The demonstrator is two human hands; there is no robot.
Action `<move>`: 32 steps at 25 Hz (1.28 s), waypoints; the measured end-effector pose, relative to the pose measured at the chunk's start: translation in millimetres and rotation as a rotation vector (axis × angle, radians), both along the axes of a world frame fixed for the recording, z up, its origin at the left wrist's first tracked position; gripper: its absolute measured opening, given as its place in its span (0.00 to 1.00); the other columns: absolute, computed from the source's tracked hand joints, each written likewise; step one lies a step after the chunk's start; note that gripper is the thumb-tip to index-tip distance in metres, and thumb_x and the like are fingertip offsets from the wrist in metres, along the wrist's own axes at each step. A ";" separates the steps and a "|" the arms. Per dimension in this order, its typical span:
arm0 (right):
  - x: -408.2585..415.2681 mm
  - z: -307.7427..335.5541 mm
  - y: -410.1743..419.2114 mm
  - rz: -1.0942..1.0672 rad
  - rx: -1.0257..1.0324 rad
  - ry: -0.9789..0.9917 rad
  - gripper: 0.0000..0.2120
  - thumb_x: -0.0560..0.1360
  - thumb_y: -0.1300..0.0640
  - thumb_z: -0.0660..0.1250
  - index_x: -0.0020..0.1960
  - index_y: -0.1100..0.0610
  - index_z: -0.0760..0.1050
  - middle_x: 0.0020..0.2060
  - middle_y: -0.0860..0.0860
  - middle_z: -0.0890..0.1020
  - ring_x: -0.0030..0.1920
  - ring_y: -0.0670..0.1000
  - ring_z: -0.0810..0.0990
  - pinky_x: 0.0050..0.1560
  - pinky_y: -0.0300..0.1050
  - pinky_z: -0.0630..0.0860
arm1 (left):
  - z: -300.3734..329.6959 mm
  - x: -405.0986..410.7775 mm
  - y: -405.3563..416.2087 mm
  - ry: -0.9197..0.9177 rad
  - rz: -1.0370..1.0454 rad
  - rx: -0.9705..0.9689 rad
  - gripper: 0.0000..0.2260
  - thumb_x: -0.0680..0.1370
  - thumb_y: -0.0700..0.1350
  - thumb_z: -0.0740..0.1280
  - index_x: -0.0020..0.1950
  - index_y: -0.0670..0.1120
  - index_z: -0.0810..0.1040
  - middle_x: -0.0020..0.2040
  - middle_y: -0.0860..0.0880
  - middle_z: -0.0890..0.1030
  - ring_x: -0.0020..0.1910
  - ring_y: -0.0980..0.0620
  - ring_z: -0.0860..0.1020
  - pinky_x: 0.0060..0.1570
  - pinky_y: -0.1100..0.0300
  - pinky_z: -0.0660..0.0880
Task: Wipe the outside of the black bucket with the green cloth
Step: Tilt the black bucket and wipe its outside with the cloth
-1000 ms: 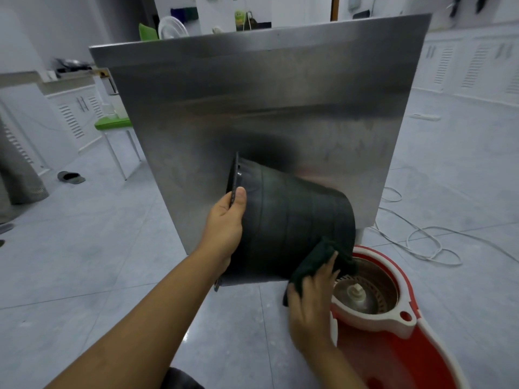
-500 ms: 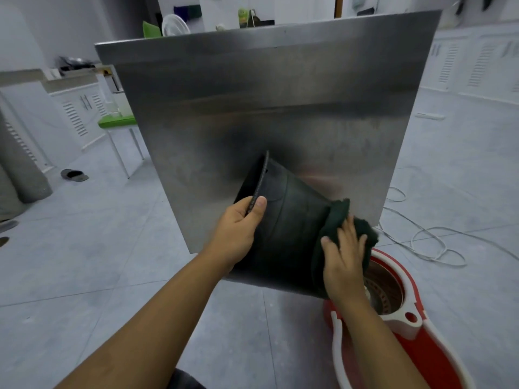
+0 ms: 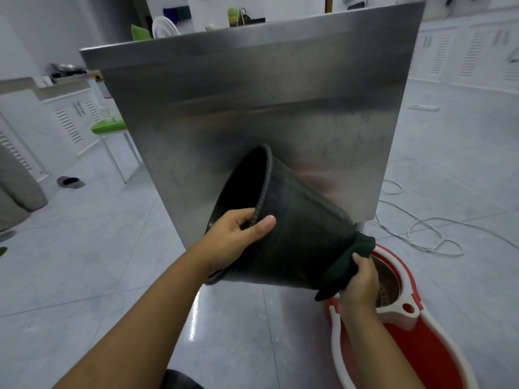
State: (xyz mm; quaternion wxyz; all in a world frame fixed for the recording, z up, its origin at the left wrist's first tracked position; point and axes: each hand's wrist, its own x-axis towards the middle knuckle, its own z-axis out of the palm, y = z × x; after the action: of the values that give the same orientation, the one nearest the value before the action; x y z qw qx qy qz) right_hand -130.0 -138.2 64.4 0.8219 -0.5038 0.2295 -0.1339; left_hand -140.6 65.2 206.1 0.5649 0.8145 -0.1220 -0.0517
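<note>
since half a second ago you have tipped the bucket's mouth further up and left, and your right hand has slid with the cloth down to its base. your left hand point(image 3: 236, 237) is closed on the rim of the one black bucket point(image 3: 297, 234), thumb outside, fingers hidden inside. the bucket is held on its side in the air, in front of the steel panel point(image 3: 252, 108). to the right, one green cloth point(image 3: 348, 265) is pressed on the bucket's bottom edge, pinched by your right hand point(image 3: 362, 279). beneath that hand sits one red mop bucket point(image 3: 421, 346) on the floor, partly cut off by the frame.
</note>
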 end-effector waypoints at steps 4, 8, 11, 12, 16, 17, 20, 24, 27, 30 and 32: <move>-6.4 -5.4 11.8 0.011 -0.111 -0.164 0.18 0.75 0.55 0.58 0.63 0.56 0.74 0.56 0.53 0.80 0.61 0.56 0.76 0.62 0.55 0.72 | 2.8 7.4 -8.6 0.007 0.216 -0.217 0.10 0.78 0.52 0.66 0.57 0.52 0.77 0.47 0.57 0.84 0.40 0.64 0.83 0.39 0.70 0.79; -18.4 -15.9 37.0 -0.025 -0.366 -0.190 0.29 0.75 0.52 0.56 0.75 0.42 0.58 0.77 0.51 0.62 0.76 0.50 0.59 0.76 0.59 0.55 | -8.6 5.6 -6.6 0.026 0.254 -0.187 0.08 0.82 0.44 0.63 0.59 0.50 0.77 0.47 0.57 0.82 0.39 0.64 0.81 0.34 0.74 0.77; -38.1 -10.2 77.0 0.026 -0.627 -0.266 0.32 0.76 0.50 0.55 0.68 0.22 0.43 0.78 0.41 0.42 0.79 0.49 0.40 0.77 0.59 0.41 | -16.1 5.8 -9.4 -0.068 0.200 -0.114 0.07 0.81 0.46 0.63 0.53 0.58 0.77 0.51 0.57 0.83 0.51 0.59 0.81 0.48 0.64 0.79; -45.1 -6.8 91.2 0.058 -0.699 -0.338 0.34 0.76 0.51 0.56 0.66 0.20 0.42 0.77 0.37 0.39 0.79 0.49 0.39 0.77 0.59 0.39 | -18.0 6.6 -13.0 -0.102 0.192 -0.103 0.08 0.81 0.45 0.64 0.52 0.58 0.77 0.51 0.57 0.83 0.52 0.58 0.81 0.51 0.62 0.79; -51.3 11.4 104.4 0.137 -0.758 -0.496 0.36 0.77 0.58 0.57 0.73 0.29 0.45 0.74 0.26 0.41 0.77 0.40 0.37 0.77 0.52 0.35 | -21.8 2.4 -21.1 -0.116 0.153 -0.103 0.10 0.81 0.40 0.63 0.55 0.56 0.77 0.49 0.60 0.83 0.46 0.67 0.82 0.48 0.70 0.79; -45.6 19.5 97.5 0.157 -0.718 -0.501 0.34 0.77 0.56 0.56 0.71 0.27 0.47 0.73 0.24 0.43 0.76 0.36 0.36 0.77 0.49 0.34 | -22.4 1.7 -20.1 -0.117 0.150 -0.096 0.10 0.81 0.39 0.63 0.55 0.55 0.77 0.50 0.59 0.83 0.46 0.67 0.82 0.49 0.70 0.79; -21.2 33.0 63.0 0.203 -0.540 -0.327 0.30 0.75 0.51 0.54 0.69 0.25 0.50 0.76 0.32 0.49 0.76 0.38 0.38 0.77 0.49 0.38 | -20.4 -1.3 -17.4 -0.134 0.111 -0.020 0.11 0.81 0.40 0.63 0.54 0.56 0.77 0.48 0.61 0.82 0.45 0.72 0.80 0.45 0.75 0.76; -5.6 -0.7 33.1 0.149 -0.546 -0.139 0.28 0.75 0.48 0.54 0.73 0.37 0.51 0.78 0.43 0.55 0.79 0.51 0.43 0.77 0.59 0.42 | -21.5 -0.1 -19.3 -0.168 0.158 0.031 0.08 0.82 0.43 0.63 0.57 0.55 0.77 0.48 0.63 0.80 0.47 0.68 0.79 0.44 0.76 0.75; -28.2 -22.7 53.6 0.168 -0.606 -0.168 0.31 0.76 0.52 0.55 0.76 0.38 0.49 0.79 0.43 0.50 0.79 0.48 0.43 0.78 0.50 0.40 | -26.2 7.5 -19.4 -0.099 0.279 -0.062 0.07 0.81 0.44 0.63 0.56 0.54 0.77 0.51 0.56 0.82 0.53 0.54 0.80 0.53 0.58 0.78; -47.7 -13.9 87.8 0.246 -0.569 -0.245 0.31 0.76 0.54 0.57 0.67 0.28 0.44 0.76 0.36 0.45 0.79 0.45 0.42 0.78 0.54 0.43 | -28.8 11.1 -19.7 -0.082 0.327 -0.033 0.07 0.81 0.43 0.63 0.54 0.54 0.77 0.48 0.57 0.82 0.49 0.57 0.80 0.51 0.59 0.78; -49.7 -3.5 99.1 0.278 -0.550 -0.277 0.31 0.75 0.53 0.57 0.67 0.27 0.45 0.78 0.38 0.46 0.79 0.45 0.44 0.78 0.55 0.45 | -30.0 11.3 -18.4 -0.096 0.318 0.032 0.06 0.81 0.43 0.64 0.55 0.53 0.76 0.47 0.59 0.80 0.47 0.61 0.78 0.52 0.59 0.78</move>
State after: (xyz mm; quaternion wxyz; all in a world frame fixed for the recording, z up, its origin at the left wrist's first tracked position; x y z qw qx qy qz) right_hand -179.6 -39.1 60.9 0.6892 -0.7100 0.0000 -0.1447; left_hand -129.3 46.8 176.1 0.5463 0.8340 -0.0173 0.0754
